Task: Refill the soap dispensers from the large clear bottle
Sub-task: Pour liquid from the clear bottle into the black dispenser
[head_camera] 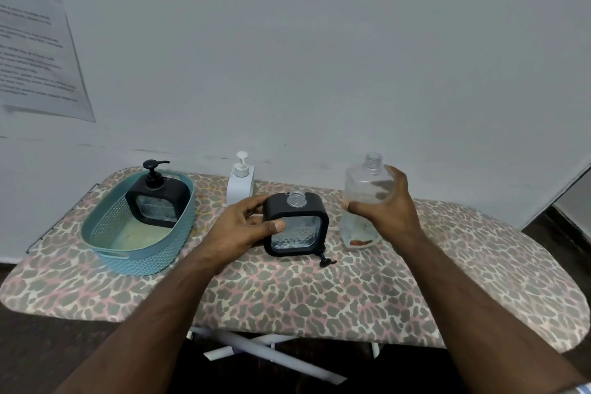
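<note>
Gripping uncapped black dispenser [295, 224], left hand [243, 227]; right hand [388, 205] wraps large clear bottle [364, 189], upright on ironing board [319, 294].

3 soap dispensers [295, 224], 1 clear bottle [364, 192], 1 basket [150, 256], 2 hands [243, 227]

The large clear bottle [364, 201] stands upright at the right of the ironing board, uncapped, its threaded neck open at the top; only a little liquid shows near its base. Just left of it stands a square black soap dispenser [295, 224] with a clear faceted window, upright, its threaded neck bare; its black pump [323, 257] lies on the board against its lower right corner. A second black dispenser [158, 198], pump fitted, stands in the teal basket at the left. A white dispenser [240, 181], pump fitted, stands by the wall behind.
</note>
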Motion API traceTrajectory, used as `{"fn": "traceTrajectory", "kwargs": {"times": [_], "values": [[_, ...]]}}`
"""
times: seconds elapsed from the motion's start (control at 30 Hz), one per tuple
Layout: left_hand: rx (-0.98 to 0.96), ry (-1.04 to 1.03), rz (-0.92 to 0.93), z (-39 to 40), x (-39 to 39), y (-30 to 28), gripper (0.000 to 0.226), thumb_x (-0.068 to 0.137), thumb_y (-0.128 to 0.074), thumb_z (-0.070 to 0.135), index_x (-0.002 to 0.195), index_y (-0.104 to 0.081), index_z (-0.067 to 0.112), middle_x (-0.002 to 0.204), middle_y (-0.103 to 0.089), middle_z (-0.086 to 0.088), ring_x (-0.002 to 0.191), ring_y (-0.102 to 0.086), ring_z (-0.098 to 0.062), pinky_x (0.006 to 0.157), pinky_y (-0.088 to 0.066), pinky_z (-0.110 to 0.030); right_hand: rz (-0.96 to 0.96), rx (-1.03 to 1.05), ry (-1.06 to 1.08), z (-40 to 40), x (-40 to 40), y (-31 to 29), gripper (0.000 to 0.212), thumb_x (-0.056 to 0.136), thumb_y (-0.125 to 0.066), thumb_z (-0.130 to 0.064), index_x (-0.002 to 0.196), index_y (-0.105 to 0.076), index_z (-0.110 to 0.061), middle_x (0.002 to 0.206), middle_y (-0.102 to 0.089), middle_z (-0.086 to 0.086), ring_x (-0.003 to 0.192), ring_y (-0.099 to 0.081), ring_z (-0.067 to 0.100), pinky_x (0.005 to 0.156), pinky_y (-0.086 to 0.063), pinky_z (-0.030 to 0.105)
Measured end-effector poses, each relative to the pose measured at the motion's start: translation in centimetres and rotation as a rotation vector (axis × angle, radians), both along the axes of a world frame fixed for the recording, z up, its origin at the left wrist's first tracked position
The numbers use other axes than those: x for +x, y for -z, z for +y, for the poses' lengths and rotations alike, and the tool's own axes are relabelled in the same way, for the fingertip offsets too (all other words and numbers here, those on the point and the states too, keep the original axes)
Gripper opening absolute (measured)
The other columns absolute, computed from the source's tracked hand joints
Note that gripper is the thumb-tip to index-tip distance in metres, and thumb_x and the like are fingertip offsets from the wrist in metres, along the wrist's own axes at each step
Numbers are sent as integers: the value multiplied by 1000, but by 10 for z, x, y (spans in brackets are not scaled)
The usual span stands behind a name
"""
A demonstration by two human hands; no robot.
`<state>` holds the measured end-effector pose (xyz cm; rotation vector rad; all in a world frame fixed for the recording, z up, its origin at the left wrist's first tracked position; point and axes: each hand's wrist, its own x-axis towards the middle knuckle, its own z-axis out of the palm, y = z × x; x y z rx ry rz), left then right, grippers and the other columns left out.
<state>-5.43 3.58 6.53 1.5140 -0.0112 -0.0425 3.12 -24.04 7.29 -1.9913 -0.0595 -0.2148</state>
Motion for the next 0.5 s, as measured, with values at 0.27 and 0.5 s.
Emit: {"fn": "traceTrajectory", "kwargs": {"times": [0.27,0.5], "values": [[16,-28,18,5,-4,19,41,84,-78,4,114,-68,30,109,-77,5,98,-77,-20,76,-61,-27,97,22,42,-3,-2,25,107,60,-98,-28,145,-33,-29,129,-57,0,113,-60,23,94,-54,47],[26,-12,37,3,-2,28,41,86,-77,2,118,-66,25,106,-79,6,97,-77,-19,75,-61,-26,93,-27,16,-5,-3,24,109,59,-98,-29,145,-31,-31,131,-57,1,115,-60,23,95,-54,47]]}}
